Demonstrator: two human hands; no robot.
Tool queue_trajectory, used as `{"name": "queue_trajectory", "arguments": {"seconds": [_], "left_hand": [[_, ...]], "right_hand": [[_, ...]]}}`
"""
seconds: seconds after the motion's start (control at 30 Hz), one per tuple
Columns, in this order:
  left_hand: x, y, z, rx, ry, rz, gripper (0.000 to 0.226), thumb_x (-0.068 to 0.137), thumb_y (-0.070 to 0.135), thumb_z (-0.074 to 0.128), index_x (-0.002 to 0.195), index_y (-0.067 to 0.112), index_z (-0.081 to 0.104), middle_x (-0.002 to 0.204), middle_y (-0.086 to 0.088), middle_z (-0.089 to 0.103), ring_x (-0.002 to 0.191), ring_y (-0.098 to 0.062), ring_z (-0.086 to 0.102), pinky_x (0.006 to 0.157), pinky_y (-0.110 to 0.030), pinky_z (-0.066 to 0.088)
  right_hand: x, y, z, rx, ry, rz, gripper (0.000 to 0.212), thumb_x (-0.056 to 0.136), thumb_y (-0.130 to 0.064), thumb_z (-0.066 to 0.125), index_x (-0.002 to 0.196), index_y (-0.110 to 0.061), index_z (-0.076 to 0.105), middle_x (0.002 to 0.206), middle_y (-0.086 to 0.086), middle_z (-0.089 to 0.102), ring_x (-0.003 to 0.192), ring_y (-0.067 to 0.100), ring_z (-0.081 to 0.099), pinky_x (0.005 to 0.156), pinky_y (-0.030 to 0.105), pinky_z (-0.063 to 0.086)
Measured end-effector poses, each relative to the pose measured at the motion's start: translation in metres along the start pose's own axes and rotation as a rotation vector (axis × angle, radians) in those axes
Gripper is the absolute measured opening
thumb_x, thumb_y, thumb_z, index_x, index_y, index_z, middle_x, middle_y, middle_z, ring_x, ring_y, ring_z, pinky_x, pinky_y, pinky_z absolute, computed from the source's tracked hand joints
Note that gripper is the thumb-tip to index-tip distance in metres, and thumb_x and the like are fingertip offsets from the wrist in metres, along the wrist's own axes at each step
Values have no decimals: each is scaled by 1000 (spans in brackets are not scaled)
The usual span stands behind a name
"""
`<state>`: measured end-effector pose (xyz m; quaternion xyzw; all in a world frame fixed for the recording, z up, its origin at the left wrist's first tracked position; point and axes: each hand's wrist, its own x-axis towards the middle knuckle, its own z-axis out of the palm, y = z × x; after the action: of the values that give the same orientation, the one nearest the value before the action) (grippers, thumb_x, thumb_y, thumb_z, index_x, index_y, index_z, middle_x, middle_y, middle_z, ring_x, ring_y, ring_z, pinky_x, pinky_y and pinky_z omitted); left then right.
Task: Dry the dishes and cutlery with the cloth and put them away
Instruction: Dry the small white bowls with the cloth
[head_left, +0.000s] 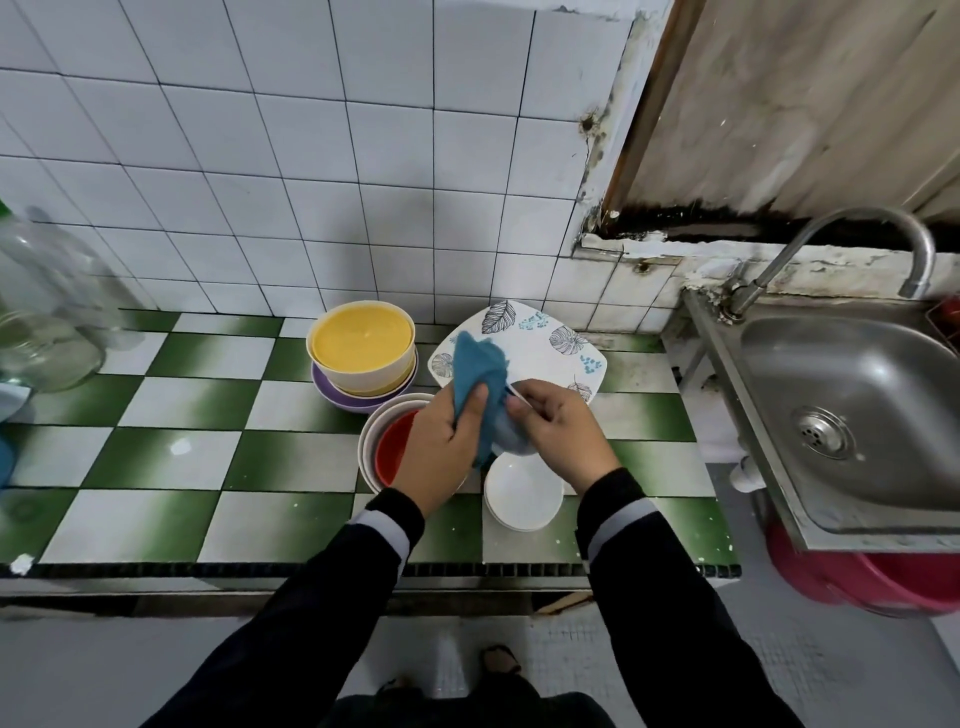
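1. While the left hand (447, 447) grips the blue cloth (478, 364), its fingers (470, 415) curl round the fabric above the bench (208, 467).
2. The right hand (561, 431) pinches what seems a small pale bowl (511, 440), over stacked white plates (522, 493).

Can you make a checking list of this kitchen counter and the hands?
Surface: green-and-white checkered tile counter.
Job's things: blue cloth against a small grey dish; stack of round white plates; red bowl nested in pale bowls; yellow bowl in a purple bowl; square leaf-patterned plate.
Clutter: clear glass jar at left.
Hands: left hand grips the cloth; right hand holds the dish.
Cables: nothing seen.
Surroundings: white tiled wall; steel sink with curved tap; red bucket below.
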<state>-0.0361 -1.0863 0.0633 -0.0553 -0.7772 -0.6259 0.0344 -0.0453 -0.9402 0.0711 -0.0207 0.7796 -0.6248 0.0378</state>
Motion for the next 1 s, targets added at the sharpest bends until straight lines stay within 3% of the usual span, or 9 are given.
{"name": "queue_trajectory", "arguments": {"seconds": [0.1, 0.23, 0.37, 0.47, 0.57, 0.63, 0.77, 0.93, 1.0], "left_hand": [[9, -4, -8, -115, 87, -98, 16, 101, 34, 47, 100, 27, 61, 92, 6, 67, 80, 8, 61, 70, -10, 48], [25, -17, -22, -73, 228, -117, 28, 99, 45, 49, 102, 21, 63, 104, -3, 68, 98, -19, 64, 87, -35, 51], [28, -4, -31, -49, 354, -95, 15, 102, 33, 48, 99, 22, 57, 85, 12, 61, 83, -13, 55, 70, -14, 43], [17, -1, -26, 54, 108, 58, 9, 101, 25, 52, 109, 22, 56, 93, 12, 62, 86, -1, 57, 71, -10, 42], [2, -13, -16, 254, -210, 250, 27, 97, 17, 52, 124, 19, 57, 129, 11, 58, 116, 6, 52, 97, -9, 40], [3, -17, -16, 251, -209, 251, 31, 97, 17, 50, 127, 26, 57, 134, 11, 55, 124, -2, 50, 103, -11, 37], [12, -12, -23, 48, -90, -64, 14, 103, 29, 48, 109, 38, 55, 104, 23, 63, 93, 15, 56, 79, -7, 39], [8, -4, -17, 266, -206, 233, 31, 100, 21, 53, 131, 23, 56, 127, 19, 52, 112, 22, 43, 93, -1, 33], [9, -8, -16, 176, -167, 178, 25, 100, 20, 53, 123, 31, 56, 121, 26, 54, 110, 18, 48, 92, -3, 36]], "right_hand": [[-4, -1, -8, -19, -17, 5, 16, 99, -4, 56, 92, -12, 68, 81, 2, 68, 74, 9, 58, 69, 24, 44], [-12, 1, -9, 176, 74, 119, 19, 101, -5, 54, 88, -8, 67, 64, -11, 67, 60, 2, 55, 58, 18, 41], [-15, 3, -2, 313, 145, 224, 22, 99, -11, 57, 82, -12, 70, 72, 0, 64, 71, 17, 53, 65, 27, 40], [-13, 0, 8, 391, 145, 300, 19, 99, -9, 56, 86, -10, 69, 72, 2, 65, 67, 15, 56, 61, 23, 46], [-9, -2, 15, 449, 146, 309, 22, 99, 0, 52, 90, -10, 69, 76, 2, 70, 70, 15, 62, 65, 24, 53], [-9, -2, 14, 379, 115, 257, 22, 100, -1, 51, 93, -10, 70, 82, 4, 72, 78, 17, 64, 73, 26, 52], [-13, -2, 7, 332, 37, 183, 18, 101, -6, 53, 94, -7, 69, 83, 5, 73, 77, 17, 64, 71, 25, 52], [-5, -4, 10, 312, 84, 207, 19, 102, -7, 51, 95, -11, 68, 90, 9, 70, 86, 22, 62, 79, 30, 50], [-4, -4, 11, 235, 74, 191, 20, 102, -8, 52, 91, -12, 67, 85, 7, 68, 81, 19, 60, 73, 27, 49]]}}
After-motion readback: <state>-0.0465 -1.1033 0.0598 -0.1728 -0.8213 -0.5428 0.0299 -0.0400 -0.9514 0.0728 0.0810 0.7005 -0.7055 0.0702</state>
